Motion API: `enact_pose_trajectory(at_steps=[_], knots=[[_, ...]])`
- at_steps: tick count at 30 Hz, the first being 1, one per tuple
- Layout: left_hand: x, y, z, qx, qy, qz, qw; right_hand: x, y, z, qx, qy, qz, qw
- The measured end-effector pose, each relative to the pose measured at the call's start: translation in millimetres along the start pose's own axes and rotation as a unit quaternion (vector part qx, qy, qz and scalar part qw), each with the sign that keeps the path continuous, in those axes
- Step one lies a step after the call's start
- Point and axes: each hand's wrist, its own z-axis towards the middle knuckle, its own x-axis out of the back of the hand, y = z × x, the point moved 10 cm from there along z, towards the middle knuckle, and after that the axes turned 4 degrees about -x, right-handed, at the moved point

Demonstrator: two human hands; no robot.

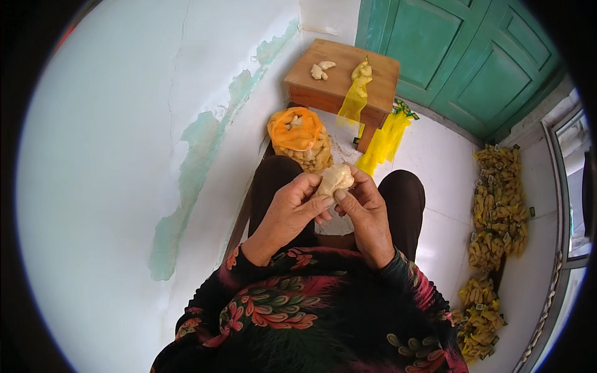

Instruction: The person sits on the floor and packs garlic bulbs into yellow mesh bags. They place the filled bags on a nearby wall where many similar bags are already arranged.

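A pale piece of ginger root [336,179] is held between both hands above my lap. My left hand [291,203] grips its left and lower side, thumb on top. My right hand [368,200] pinches its right side between thumb and fingers. Beyond my left knee stands an orange mesh sack [296,128] of ginger, its top folded back. On a small wooden table [343,53] lie loose ginger pieces [322,70] and a yellow mesh bag [353,105] with ginger in its upper end, its tail hanging over the edge.
A bundle of flat yellow mesh bags [385,140] with green tags hangs by the table's right side. Many filled bags of ginger [499,205] lie along the right wall. A peeling wall [193,163] rises at the left, and green panelled doors [466,60] stand behind the table.
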Motion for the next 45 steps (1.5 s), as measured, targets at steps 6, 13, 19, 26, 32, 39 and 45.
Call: enact_pose_trajectory(at_steps=[6,13,19,26,32,39,45], knots=[[4.5,-3.7,-0.6,-0.016,0.042,0.075,0.996,5.2,7.1,2.0,-0.025,0.006,-0.012,1.0],[-4.2,37.2,-12.9,-0.173,0.115,0.406,0.89,2.2,12.1,0.1,-0.004,-0.016,-0.003,1.0],[-2.0,23.7,-13.6,-0.134,0.107,0.389,0.905,20.2,23.9,8.4,-0.055,0.069,-0.052,0.995],[13.4,-20.1,-22.7,0.097,0.081,-0.142,0.982,-28.2,-12.4,2.3,0.028,-0.071,-0.078,0.994],[7.3,-6.2,-28.4,0.082,0.001,-0.21,0.974,-33.8,-12.6,-0.8,0.018,-0.105,-0.044,0.993],[45.7,5.7,-20.7,0.005,0.111,-0.035,0.993,-13.8,8.7,10.4,-0.033,-0.058,0.109,0.992],[42.1,26.6,-22.0,-0.1,0.152,0.07,0.981,-14.0,15.7,13.2,-0.055,-0.047,0.113,0.991]])
